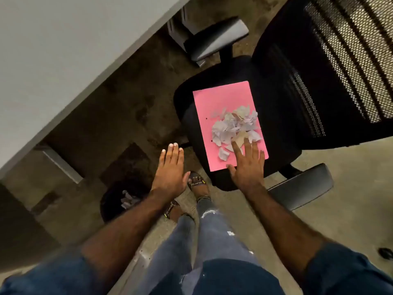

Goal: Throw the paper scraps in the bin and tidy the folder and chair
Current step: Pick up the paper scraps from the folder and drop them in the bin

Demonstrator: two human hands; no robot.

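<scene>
A pink folder (221,103) lies flat on the seat of a black mesh office chair (282,107). A heap of torn white paper scraps (234,126) sits on the folder's near half. My right hand (247,165) is spread flat over the folder's near corner, fingertips touching the nearest scraps, holding nothing. My left hand (170,173) hovers open with fingers together, left of the chair seat and above the floor. A black bin (119,201) stands on the floor under the desk at lower left, with a few white scraps inside it.
A grey desk top (53,60) runs diagonally across the upper left, with its metal leg (61,165) near the bin. The chair's grey armrests (214,39) (304,186) stick out on both sides. My feet in sandals (197,184) stand between bin and chair.
</scene>
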